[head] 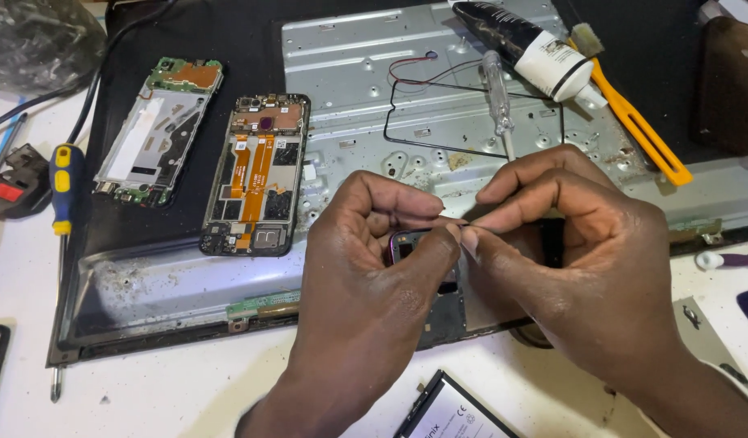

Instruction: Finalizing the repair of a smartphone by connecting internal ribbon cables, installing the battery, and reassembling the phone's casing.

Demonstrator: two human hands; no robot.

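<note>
Both hands pinch at a small dark phone part, fingertips meeting.

The left hand [374, 268] and right hand [577, 268] have their fingers closed on a dark, purple-edged phone piece [402, 243], low over a dented grey metal panel [439, 89]. Beyond lie two opened phones, one with orange ribbon cables [256, 174], one with a green board [159, 130]. A clear-handled screwdriver [497, 97], glue tube [528, 45] and orange brush [634, 122] lie behind; the hands hide most of the piece.
</note>
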